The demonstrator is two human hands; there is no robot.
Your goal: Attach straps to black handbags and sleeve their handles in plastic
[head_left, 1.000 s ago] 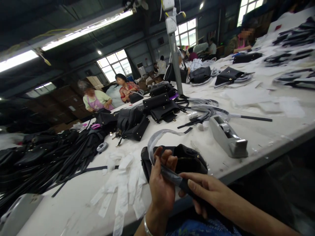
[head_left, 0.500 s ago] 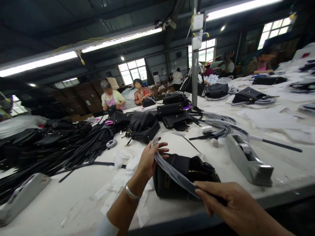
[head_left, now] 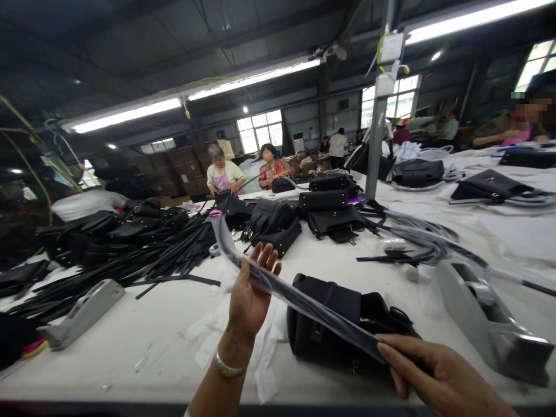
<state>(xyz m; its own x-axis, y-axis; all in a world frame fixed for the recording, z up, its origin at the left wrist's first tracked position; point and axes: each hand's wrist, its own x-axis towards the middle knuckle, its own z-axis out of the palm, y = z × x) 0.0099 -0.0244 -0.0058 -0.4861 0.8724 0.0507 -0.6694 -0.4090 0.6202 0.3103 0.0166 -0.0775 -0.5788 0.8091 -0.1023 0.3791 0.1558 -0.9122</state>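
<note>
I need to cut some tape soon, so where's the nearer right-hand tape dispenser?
In the head view, it's at right on the table, beside the open black bag.

My one view looks from my head, forward and down across the white table (head_left: 165, 341), with my left hand (head_left: 249, 304) and right hand (head_left: 438, 370) close below. It reaches past the grey pillar (head_left: 374, 150) to the far windows (head_left: 260, 130); the dim left edge I can't fairly make out.
</note>
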